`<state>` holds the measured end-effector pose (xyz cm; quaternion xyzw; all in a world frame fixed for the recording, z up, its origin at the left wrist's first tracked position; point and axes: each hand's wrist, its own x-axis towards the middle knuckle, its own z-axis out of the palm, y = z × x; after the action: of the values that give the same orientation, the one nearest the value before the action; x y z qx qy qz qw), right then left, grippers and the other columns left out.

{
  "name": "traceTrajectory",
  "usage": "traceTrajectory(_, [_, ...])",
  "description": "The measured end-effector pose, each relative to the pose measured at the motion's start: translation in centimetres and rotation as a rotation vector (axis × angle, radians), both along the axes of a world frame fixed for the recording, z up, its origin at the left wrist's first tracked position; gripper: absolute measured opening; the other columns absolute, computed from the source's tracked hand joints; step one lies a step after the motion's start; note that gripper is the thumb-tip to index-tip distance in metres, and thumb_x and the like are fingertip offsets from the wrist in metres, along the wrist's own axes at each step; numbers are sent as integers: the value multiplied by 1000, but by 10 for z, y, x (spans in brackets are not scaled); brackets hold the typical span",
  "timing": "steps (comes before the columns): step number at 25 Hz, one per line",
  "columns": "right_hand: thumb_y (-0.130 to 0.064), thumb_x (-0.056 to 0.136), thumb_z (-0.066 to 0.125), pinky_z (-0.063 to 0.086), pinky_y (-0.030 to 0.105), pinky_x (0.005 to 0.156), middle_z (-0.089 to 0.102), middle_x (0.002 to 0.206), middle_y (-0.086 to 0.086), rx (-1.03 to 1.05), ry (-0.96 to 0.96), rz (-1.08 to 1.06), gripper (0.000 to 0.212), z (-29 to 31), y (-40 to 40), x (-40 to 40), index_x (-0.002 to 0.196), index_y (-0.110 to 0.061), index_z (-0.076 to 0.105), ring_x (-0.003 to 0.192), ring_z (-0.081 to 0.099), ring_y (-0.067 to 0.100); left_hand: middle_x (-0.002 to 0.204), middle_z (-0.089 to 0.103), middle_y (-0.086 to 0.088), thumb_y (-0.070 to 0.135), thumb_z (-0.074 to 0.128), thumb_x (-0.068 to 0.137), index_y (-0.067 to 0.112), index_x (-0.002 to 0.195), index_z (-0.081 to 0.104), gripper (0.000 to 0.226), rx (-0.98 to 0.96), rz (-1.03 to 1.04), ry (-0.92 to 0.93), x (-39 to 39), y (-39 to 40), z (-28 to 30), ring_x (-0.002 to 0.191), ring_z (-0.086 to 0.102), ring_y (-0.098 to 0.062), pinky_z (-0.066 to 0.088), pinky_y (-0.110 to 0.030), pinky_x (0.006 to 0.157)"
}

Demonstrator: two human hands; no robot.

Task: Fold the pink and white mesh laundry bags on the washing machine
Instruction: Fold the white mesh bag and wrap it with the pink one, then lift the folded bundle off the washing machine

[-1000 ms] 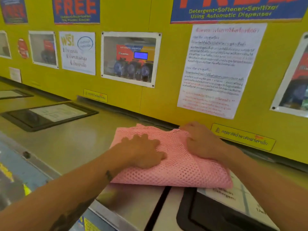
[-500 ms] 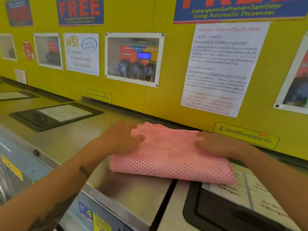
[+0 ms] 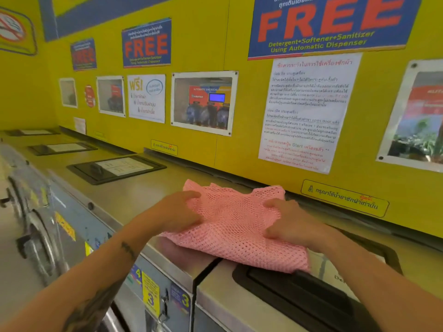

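Both palms, flat a moment ago, are curling: my left hand and right hand are gripping the pink mesh bag, which is lying lengthwise left-to-right across the washing machine seam.

Your single head camera looks forward and down from close above the washing machine top, facing the yellow wall, the row running off leftward

the pink mesh bag, folded and slightly rumpled, lies atop the steel washing machine.
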<state>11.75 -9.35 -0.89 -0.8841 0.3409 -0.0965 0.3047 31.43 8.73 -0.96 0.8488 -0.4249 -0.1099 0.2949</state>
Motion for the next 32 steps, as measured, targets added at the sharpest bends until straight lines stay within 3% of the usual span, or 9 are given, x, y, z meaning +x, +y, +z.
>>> traceTrajectory(2, [-16, 78, 74, 43, 19, 66, 23, 154, 2, -11, -50, 71, 80, -5, 7, -10, 146, -37, 38, 105, 46, 12, 127, 59, -4, 19, 72, 80, 30, 140, 49, 65, -32, 31, 72, -9, 11, -1, 84, 65, -13, 51, -25, 69])
traceTrajectory(7, [-6, 80, 69, 39, 14, 65, 29, 156, 1, 41, -126, 170, 75, -2, 13, -36, 145, -33, 43, 115, 45, 12, 105, 63, -6, 2, 64, 86, 27, 132, 59, 53, -342, 203, 321, -41, 43, -19, 65, 53, -24, 44, -32, 57])
traceTrajectory(11, [-5, 79, 66, 35, 21, 84, 30, 156, -3, -39, -167, 269, 74, 7, 26, -37, 143, -36, 45, 135, 37, 16, 121, 58, -3, 6, 53, 93, 33, 130, 60, 46, -519, 323, 256, -72, 74, -36, 69, 56, -26, 46, -36, 62])
traceTrajectory(15, [-1, 78, 64, 40, 17, 69, 34, 153, -2, -93, -205, 334, 75, 24, 56, -37, 143, -34, 47, 108, 47, 8, 118, 53, 1, 5, 48, 95, 34, 131, 59, 47, -596, 400, 256, -88, 107, -35, 71, 57, -28, 49, -38, 64])
traceTrajectory(19, [-1, 78, 66, 35, 23, 91, 36, 154, 0, -132, -269, 376, 76, 34, 103, -41, 144, -30, 47, 131, 41, 16, 118, 47, 3, 6, 47, 94, 36, 129, 61, 47, -626, 449, 200, -91, 152, -27, 73, 60, -18, 56, -41, 73])
traceTrajectory(21, [-2, 78, 67, 33, 25, 93, 38, 153, 0, -143, -296, 364, 74, 26, 137, -43, 144, -32, 48, 132, 41, 17, 120, 45, 3, 7, 47, 94, 36, 130, 60, 47, -622, 435, 140, -88, 183, -36, 67, 56, -9, 55, -30, 64])
traceTrajectory(24, [-3, 78, 68, 33, 23, 90, 42, 149, -1, -183, -339, 336, 74, -9, 202, -36, 142, -34, 50, 121, 44, 12, 118, 47, 8, 6, 49, 94, 32, 131, 60, 47, -619, 424, 67, -81, 248, -73, 53, 57, 8, 44, -8, 48])
traceTrajectory(27, [0, 77, 69, 39, 12, 77, 45, 142, -4, -138, -404, 334, 74, -79, 284, -28, 141, -32, 52, 116, 45, 9, 122, 52, 5, 3, 51, 92, 28, 132, 60, 48, -592, 375, 0, -69, 337, -136, 58, 54, 23, 40, 3, 51])
traceTrajectory(32, [3, 75, 71, 36, 11, 82, 47, 136, -6, 60, -336, 365, 72, -216, 426, 10, 139, -26, 55, 119, 45, 8, 121, 58, 1, 4, 55, 89, 29, 128, 63, 47, -404, 440, 25, -43, 492, -247, 75, 57, -6, 40, -3, 61])
